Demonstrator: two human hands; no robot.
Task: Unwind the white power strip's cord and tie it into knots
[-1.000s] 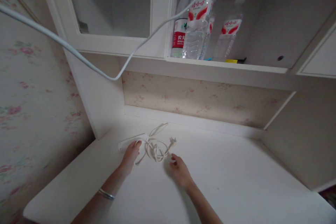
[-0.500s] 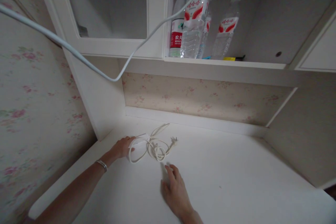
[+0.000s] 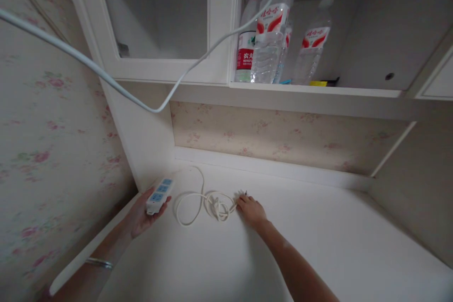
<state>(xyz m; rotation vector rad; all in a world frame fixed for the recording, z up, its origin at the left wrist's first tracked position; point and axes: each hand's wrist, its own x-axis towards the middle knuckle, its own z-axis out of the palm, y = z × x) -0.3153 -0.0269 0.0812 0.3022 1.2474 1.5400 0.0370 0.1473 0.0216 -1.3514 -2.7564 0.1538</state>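
Observation:
My left hand (image 3: 141,214) lies palm up at the desk's left edge and holds a white power strip (image 3: 159,194) with blue sockets. The strip's white cord (image 3: 198,200) loops across the white desk (image 3: 318,245) and bunches into a tangle (image 3: 217,205). Just right of that tangle, my right hand (image 3: 252,210) rests on the desk with its fingertips on the cord's plug end (image 3: 242,194). The plug itself is mostly hidden by the fingers.
A shelf (image 3: 311,92) above the desk holds several water bottles (image 3: 271,37) and a yellow item (image 3: 317,83). A thick white cable (image 3: 116,86) hangs in an arc from the left wall up into the shelf. Floral wallpaper (image 3: 46,141) covers the left wall.
My left hand lifted the power strip off the desk and turned it socket side up, pulling the cord leftward. My right hand moved forward from the desk surface to the plug end.

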